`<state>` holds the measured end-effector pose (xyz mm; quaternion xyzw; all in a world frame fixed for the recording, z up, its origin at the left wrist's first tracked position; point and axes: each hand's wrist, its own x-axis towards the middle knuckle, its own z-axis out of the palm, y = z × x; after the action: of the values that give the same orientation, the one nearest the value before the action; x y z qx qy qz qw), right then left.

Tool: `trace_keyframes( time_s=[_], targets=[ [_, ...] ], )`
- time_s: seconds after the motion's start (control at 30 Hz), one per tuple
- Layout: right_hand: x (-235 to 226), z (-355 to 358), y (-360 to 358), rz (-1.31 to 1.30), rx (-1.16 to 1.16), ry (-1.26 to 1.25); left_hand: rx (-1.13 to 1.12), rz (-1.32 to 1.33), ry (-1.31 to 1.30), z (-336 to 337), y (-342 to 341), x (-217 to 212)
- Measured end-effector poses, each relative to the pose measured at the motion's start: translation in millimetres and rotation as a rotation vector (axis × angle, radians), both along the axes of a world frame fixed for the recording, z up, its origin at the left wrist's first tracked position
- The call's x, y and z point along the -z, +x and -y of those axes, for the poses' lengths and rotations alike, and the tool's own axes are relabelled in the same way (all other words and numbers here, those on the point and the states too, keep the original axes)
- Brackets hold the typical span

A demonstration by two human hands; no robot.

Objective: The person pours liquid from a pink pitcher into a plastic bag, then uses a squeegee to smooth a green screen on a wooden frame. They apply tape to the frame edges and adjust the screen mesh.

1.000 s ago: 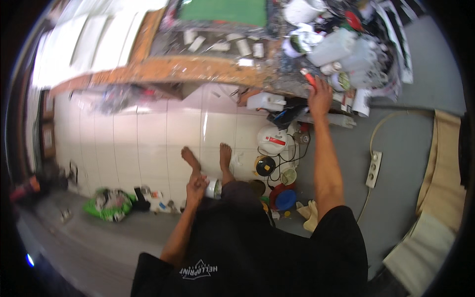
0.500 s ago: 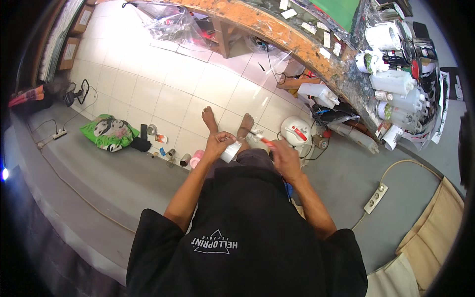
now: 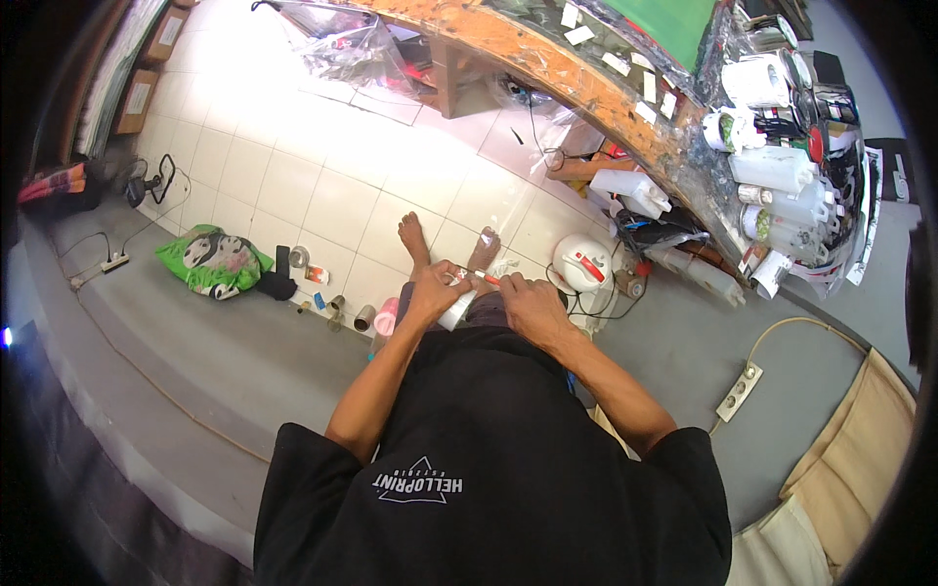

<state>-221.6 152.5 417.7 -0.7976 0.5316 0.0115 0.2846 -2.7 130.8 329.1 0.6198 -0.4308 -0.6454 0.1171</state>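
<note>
Above my lap, my left hand (image 3: 437, 291) pinches a small white sheet or packet (image 3: 457, 311), which hangs down toward my thigh. My right hand (image 3: 535, 311) is closed around a slim tool with an orange-red part (image 3: 488, 278); its exact kind is too small to make out. The tool's tip points left and reaches the upper part of the white piece, close to my left fingertips. Whether tip and piece touch cannot be told. Both hands are close together, with my bare feet on the tiles beyond them.
A white rice cooker (image 3: 582, 262) with a red handle stands right of my feet. On the left lie a green printed cushion (image 3: 215, 262), metal cups (image 3: 364, 317) and a pink container (image 3: 387, 314). A stained workbench (image 3: 547, 68) holds bottles (image 3: 772, 168). A power strip (image 3: 740, 393) is at right.
My right hand has moved left with the tool, bringing its tip to the white piece. My left hand has shifted slightly right, still pinching the piece.
</note>
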Motion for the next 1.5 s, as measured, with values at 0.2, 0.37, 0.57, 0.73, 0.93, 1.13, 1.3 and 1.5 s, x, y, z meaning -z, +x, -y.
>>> trace_keyframes(
  time_s=[0.2,0.37,0.57,0.73,0.93,1.13,1.3,1.5],
  targets=[
    [-21,-44,-64,-0.26,0.035,0.244,0.191,0.305,-0.209,6,-3,-45],
    [-15,-50,-199,-0.24,0.555,-0.36,0.102,0.323,-0.644,17,19,-47],
    [27,10,-361,-0.432,1.081,-0.825,0.131,0.226,-1.102,169,-20,-120],
    [31,69,-310,-0.76,1.057,-1.061,0.108,0.343,-1.368,311,-57,-142],
    [158,45,-119,0.784,1.454,-0.207,0.446,0.316,-1.52,448,-105,-103],
    [251,171,-76,1.128,1.624,0.009,0.912,0.245,-1.449,484,-131,-70],
    [265,257,-108,0.665,1.425,0.541,1.092,0.169,-1.415,487,-114,-70],
    [273,218,-71,0.818,1.383,0.275,1.07,0.069,-1.495,485,-101,-77]
  ],
)
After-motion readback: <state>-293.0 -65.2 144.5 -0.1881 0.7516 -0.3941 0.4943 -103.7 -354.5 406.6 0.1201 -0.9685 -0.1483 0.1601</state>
